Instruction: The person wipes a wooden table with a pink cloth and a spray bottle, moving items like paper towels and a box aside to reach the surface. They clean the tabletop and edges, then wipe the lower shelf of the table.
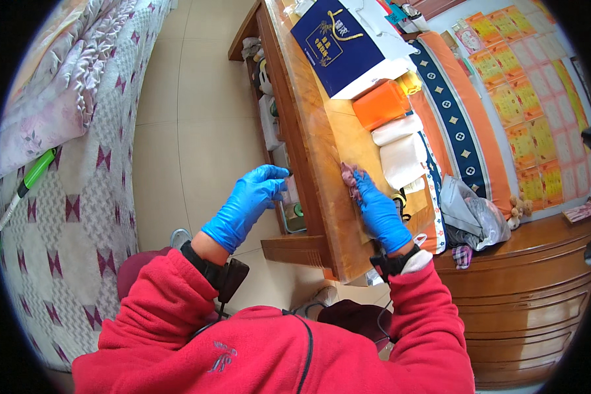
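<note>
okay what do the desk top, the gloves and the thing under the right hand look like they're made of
Desk top: wood, apparently varnished, with visible grain and a glossy sheen. Gloves on the left hand and right hand: thin blue rubbery material, likely nitrile or latex, snug and slightly shiny. Rag under the right hand: soft crumpled cloth, purplish, matte.

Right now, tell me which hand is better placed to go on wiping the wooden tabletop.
The right hand. It already presses the purple cloth flat on the wooden tabletop. The left hand holds no cloth and sits off the top, at the table's front edge by the open shelf.
</note>
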`<state>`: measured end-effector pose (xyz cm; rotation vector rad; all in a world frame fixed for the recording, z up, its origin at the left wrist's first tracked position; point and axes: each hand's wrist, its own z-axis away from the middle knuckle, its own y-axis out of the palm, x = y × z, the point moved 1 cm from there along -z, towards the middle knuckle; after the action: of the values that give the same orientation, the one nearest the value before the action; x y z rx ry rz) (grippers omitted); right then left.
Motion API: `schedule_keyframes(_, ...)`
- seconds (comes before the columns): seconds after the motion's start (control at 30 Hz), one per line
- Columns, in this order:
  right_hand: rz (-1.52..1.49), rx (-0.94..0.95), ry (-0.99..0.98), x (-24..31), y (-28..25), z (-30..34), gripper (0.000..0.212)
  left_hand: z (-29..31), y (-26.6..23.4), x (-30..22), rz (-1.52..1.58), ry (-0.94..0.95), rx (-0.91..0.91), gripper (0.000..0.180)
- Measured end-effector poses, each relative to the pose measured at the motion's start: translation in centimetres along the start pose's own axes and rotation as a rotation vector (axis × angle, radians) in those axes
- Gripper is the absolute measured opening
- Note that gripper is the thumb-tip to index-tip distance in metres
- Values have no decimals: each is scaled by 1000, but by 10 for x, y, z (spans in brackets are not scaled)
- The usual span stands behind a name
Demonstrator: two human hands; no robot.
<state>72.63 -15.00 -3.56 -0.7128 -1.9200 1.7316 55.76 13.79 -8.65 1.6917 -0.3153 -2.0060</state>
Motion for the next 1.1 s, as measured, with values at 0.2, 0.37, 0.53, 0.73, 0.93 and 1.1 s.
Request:
schedule_keyframes(0.2, -58, 274, 570, -52, -6, -87, 44, -2, -5, -5, -55, -47, -14, 31)
schedule_keyframes(0.37, -808, 83, 397, -15, -1, -61, 46, 0, -5, -7, -98, -17, -41, 31)
schedule_keyframes(0.53, -23, 51, 60, 30, -2, 24, 50, -1, -1, -1, -32, -13, 20, 30)
schedule_keyframes(0.73, -2, 12, 287, -10, -6, -57, 40, -2, -4, -3, -96, -34, -35, 29)
schedule_keyframes(0.93, -985, 177, 125, 55, -9, -6, 51, -1, -4, -3, -93, -24, -52, 28)
schedule_keyframes(1.1, 63, 39, -193, 102, -11, 71, 54, -2, -5, 3, -100, -38, -46, 29)
